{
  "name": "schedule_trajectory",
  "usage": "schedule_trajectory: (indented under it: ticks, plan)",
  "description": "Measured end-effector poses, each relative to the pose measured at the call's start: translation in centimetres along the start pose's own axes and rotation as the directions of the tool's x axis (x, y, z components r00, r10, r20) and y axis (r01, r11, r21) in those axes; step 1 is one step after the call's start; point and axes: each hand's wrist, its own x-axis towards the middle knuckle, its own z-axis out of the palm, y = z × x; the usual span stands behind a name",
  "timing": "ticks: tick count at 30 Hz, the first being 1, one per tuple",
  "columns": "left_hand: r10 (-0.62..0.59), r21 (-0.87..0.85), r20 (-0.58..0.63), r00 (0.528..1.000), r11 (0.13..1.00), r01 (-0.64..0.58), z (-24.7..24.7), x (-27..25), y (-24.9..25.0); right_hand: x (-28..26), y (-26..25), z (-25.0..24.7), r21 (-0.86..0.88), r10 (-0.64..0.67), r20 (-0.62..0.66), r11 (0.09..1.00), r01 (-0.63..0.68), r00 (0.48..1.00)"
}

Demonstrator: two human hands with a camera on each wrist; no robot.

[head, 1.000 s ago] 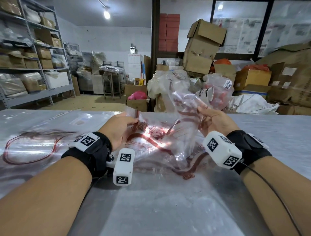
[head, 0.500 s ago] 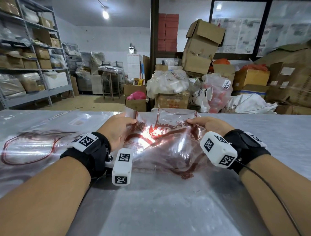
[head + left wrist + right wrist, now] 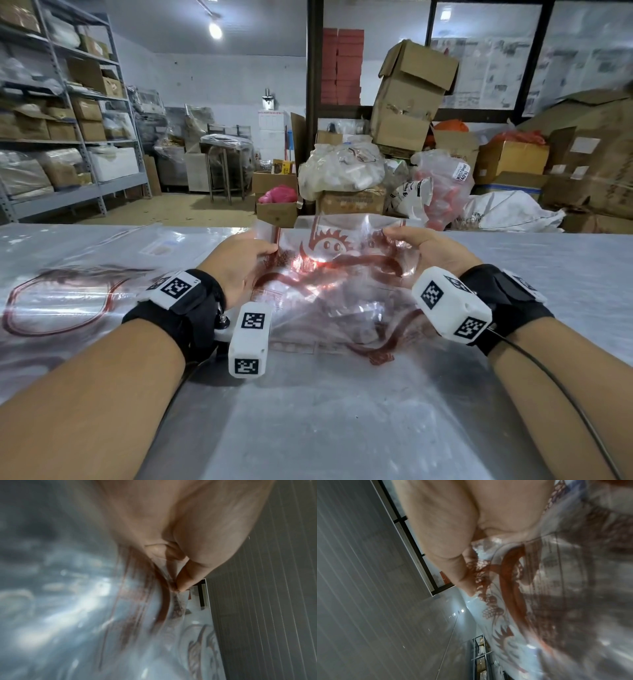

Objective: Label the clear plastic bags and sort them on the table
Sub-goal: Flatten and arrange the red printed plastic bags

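Gripping opposite edges of a crinkled clear plastic bag (image 3: 329, 274), both hands hold it low over the brushed metal surface (image 3: 308, 428), the film sagging in soft folds between them and its lower part lying on the metal. The left hand (image 3: 236, 270) has thumb and fingers (image 3: 185, 577) pinched on the bag's left edge; the left wrist view shows the thumb tip pressed against the film there. The right hand (image 3: 428, 250) curls over the right edge, its thumb (image 3: 462, 577) lying along the plastic in the right wrist view. The bag is thin, glossy and wrinkled, catching a bright glare near its middle, and it carries a dark red print: a round sun-like face with spiky rays, thick curved bands and clusters of small scale-like shapes. To the left, a second clear bag (image 3: 68, 298) lies flat on the surface, printed with a red oval outline. Black straps with white blocky markers wrap both wrists. Behind the surface stand brown cardboard boxes (image 3: 407, 99), grey metal shelving (image 3: 68, 137) and bulging plastic sacks (image 3: 342, 168).
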Motion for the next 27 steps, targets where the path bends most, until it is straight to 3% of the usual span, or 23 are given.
schedule_trajectory:
  ticks: [6, 9, 11, 15, 19, 27]
  plan:
    - [0.001, -0.039, -0.021, 1.0, 0.999, -0.002, 0.0, 0.1, 0.1, -0.4, -0.4, 0.1, 0.165, -0.16, 0.082, 0.976, 0.145, 0.984]
    - [-0.015, -0.08, -0.027, 1.0, 0.997, 0.012, 0.0, 0.1, 0.1, -0.3, -0.3, -0.4, 0.322, -0.247, 0.075, 0.923, 0.211, 0.966]
    - [-0.017, -0.075, -0.014, 1.0, 0.997, 0.016, 0.1, 0.0, 0.1, -0.4, -0.4, -0.2, 0.336, -0.24, 0.057, 0.919, 0.208, 0.969]
    - [-0.019, -0.107, -0.006, 1.0, 0.994, 0.018, 0.2, -0.1, 0.2, 0.1, 0.0, 0.1, 0.115, -0.082, -0.081, 0.989, 0.091, 0.993]
    - [-0.004, -0.111, -0.044, 0.999, 0.994, -0.001, 0.2, 0.2, 0.0, 0.4, 0.7, 0.3, -0.066, 0.03, -0.151, 0.997, -0.04, 0.988]
    - [0.037, -0.037, 0.05, 0.998, 0.999, -0.035, 0.1, -0.1, 0.1, 0.2, 1.0, 1.0, -0.164, 0.012, -0.108, 0.986, -0.03, 0.994]
